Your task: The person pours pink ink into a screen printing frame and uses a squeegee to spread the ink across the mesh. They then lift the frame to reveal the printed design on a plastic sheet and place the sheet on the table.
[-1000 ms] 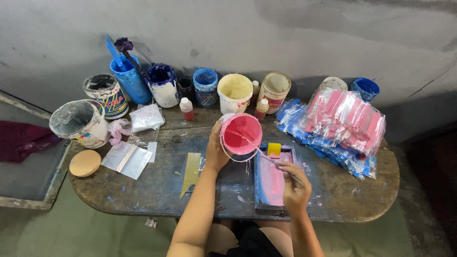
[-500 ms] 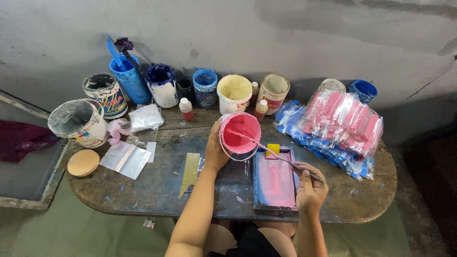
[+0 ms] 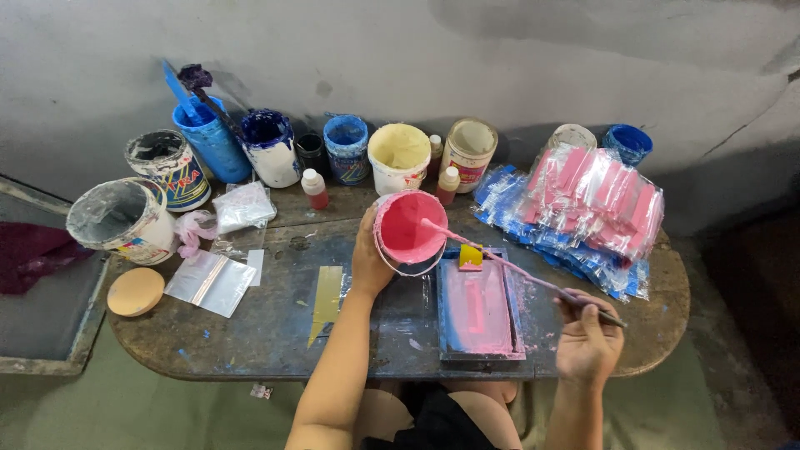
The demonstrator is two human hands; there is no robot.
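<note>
Hands: left (image 3: 371, 265) tilts one pink tub (image 3: 408, 228) (half full), right (image 3: 587, 342) grips one stick (image 3: 508, 264).

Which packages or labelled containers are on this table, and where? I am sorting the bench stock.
Plastic packets: right rear, heaped, clear with pink and blue contents.
Labelled tub: left rear, round, white with a multicoloured label.
Labelled jar: centre rear, cylindrical, cream with a red-marked label.
Clear bag: left front, flat.

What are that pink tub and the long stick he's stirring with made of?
The tub looks like plastic: thin, smooth walls, coated inside with pink paint. The stick is too paint-covered to tell, perhaps wood or a brush handle; its bare end at the right hand looks dark.
</note>
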